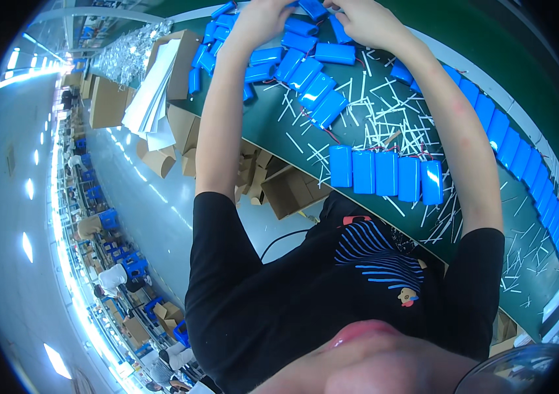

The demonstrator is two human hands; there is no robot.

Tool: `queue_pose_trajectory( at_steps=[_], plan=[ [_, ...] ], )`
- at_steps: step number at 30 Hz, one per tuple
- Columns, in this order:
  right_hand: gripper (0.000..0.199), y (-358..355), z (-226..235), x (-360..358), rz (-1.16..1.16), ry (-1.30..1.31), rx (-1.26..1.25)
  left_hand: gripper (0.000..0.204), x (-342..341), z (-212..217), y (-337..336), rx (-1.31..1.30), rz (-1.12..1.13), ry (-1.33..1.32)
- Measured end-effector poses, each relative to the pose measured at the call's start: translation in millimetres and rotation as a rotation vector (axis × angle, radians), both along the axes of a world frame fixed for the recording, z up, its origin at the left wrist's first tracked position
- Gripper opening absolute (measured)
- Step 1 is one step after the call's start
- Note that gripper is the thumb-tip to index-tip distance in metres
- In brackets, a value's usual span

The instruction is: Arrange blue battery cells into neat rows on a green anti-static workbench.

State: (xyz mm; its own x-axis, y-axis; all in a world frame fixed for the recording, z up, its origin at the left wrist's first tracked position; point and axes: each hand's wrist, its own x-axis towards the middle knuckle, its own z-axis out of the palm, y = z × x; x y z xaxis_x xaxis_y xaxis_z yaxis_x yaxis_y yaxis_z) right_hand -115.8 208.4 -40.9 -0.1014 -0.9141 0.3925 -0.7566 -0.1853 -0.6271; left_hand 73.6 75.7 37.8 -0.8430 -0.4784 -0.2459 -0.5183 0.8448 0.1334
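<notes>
At the top edge, my left hand [261, 21] has its fingers curled in, closed, next to a blue shrink-wrapped battery pack [313, 8]. Opposite it, my right hand [366, 23] bends its fingers inward on the pack's other side; its fingertips are partly cut off by the picture's rim. What either hand pinches cannot be made out. Below the hands lie more blue packs, among them one lying crosswise [335, 53] and a slanting row [317, 90], some with thin red wires.
Five or so, several packs stand in a row [386, 173] near the table's front edge. A long curved line of packs [519, 154] runs down the right. White strips [401, 125] litter the green table [266, 128]. Cardboard boxes [292, 190] sit below; white sheets [154, 98] lean left.
</notes>
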Motion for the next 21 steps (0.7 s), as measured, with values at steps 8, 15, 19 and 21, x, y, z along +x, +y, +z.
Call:
queue_pose_trajectory(
  at_steps=[8,15,19,21],
  plan=[
    [0.028,-3,2,-21,-0.206,0.117,0.281,0.04,-34,6,16,0.05,-0.164,0.17],
    [0.035,-54,-54,-33,0.182,-0.884,-0.038,0.038,-35,-46,-20,0.315,-0.015,0.696],
    [0.038,-66,-77,-55,0.135,-0.938,-0.025,0.04,-28,-42,-47,0.371,0.094,0.757],
    [0.038,-60,-70,-66,0.078,-0.826,0.09,0.042,-14,-28,-49,0.032,0.251,0.415]
  ],
)
